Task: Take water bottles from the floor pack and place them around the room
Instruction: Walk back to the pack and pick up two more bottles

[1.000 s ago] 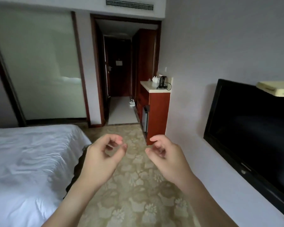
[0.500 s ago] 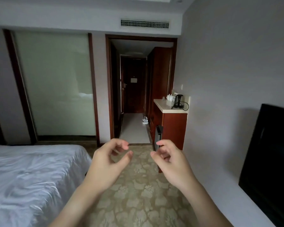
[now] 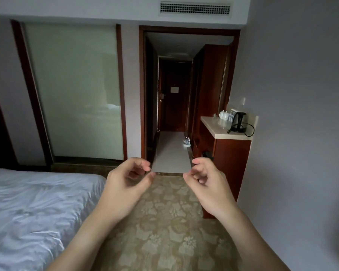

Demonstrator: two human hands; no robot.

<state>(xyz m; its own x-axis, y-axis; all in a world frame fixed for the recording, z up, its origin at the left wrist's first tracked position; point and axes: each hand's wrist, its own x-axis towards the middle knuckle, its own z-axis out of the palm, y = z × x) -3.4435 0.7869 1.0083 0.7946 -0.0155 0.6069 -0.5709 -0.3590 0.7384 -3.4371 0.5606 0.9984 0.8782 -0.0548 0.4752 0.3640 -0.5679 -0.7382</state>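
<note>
Two hands, both empty — left hand (image 3: 125, 184) and right hand (image 3: 207, 184), fingers loosely curled, gripping nothing. Floor pack (image 3: 187, 142) down the hallway (bottles remaining, apparently). Some bottles (image 3: 232, 115) on counter (image 3: 217, 127) — more left to place.

Head-worn wide view, facing forward (slightly downward), toward doorway (image 3: 188, 98), carpet (image 3: 164, 222) near

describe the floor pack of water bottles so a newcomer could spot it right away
Look through the dark wooden doorway into the pale-floored hallway. The bottle pack sits on that floor at the right edge, against the foot of the tall reddish wardrobe. It is the only object on the hallway floor, a small light cluster with dark caps.
</note>
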